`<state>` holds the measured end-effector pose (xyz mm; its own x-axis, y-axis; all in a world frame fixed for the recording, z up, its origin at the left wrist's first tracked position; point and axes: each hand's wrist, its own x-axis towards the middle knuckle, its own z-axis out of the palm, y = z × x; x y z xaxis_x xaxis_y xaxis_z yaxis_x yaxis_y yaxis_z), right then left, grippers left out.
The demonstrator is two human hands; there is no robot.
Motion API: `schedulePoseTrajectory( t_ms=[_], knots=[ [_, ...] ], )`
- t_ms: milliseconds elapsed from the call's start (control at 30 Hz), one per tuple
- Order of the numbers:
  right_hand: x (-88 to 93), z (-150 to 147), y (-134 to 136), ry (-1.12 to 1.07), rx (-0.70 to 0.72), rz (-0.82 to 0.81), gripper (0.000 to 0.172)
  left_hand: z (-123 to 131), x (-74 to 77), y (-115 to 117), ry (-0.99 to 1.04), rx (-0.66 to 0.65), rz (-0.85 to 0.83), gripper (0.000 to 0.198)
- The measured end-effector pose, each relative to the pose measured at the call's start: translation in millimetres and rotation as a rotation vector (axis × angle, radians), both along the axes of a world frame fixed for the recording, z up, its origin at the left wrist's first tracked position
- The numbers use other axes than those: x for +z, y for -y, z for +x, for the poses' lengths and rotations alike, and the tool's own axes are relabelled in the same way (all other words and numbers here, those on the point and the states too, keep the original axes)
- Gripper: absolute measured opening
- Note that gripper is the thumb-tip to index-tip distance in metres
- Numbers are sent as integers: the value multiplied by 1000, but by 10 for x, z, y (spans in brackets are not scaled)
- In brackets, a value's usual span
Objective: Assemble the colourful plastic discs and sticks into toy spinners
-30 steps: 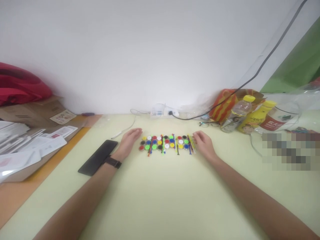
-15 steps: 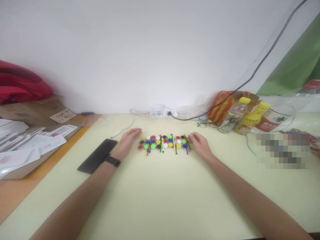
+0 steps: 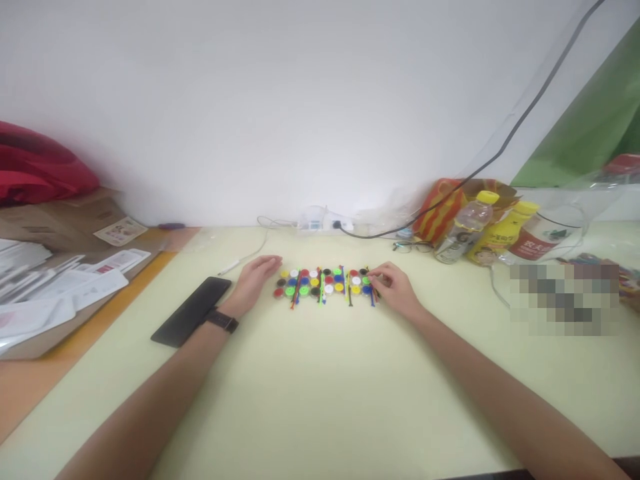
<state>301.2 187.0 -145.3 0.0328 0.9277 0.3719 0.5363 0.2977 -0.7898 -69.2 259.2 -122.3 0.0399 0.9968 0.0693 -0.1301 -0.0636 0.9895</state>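
Rows of small round discs (image 3: 329, 289) in red, yellow, blue, green, white and black lie on the table in front of me. Between groups of them run thin coloured sticks (image 3: 349, 291) with widened ends. My right hand (image 3: 395, 288) is at the right end of the rows, thumb and fingertips pinched together over the last sticks. What sits between those fingertips is too small to tell. My left hand (image 3: 254, 280) rests on its side left of the rows, fingers stretched out and holding nothing. A dark watch (image 3: 223, 320) is on that wrist.
A black phone (image 3: 193, 311) lies by my left forearm. Papers (image 3: 95, 288) and a cardboard box (image 3: 60, 217) are at the left. Bottles (image 3: 467, 227), a striped bag (image 3: 439, 210) and glasses (image 3: 413, 247) stand or lie at the back right. A power strip (image 3: 325, 221) is against the wall.
My right hand has shifted slightly left, its fingertips now over the right end of the rows. My left hand stays put. The whole view has moved a little.
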Motion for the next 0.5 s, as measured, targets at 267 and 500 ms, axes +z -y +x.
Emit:
schedulePoseTrajectory(
  t_ms=[267, 500],
  knots=[
    [-33, -17, 6, 72, 36, 16, 34, 16, 15, 18, 0, 4, -2, 29],
    [48, -32, 15, 113, 1, 106, 28, 41, 6, 54, -68, 99, 92, 32]
  ],
)
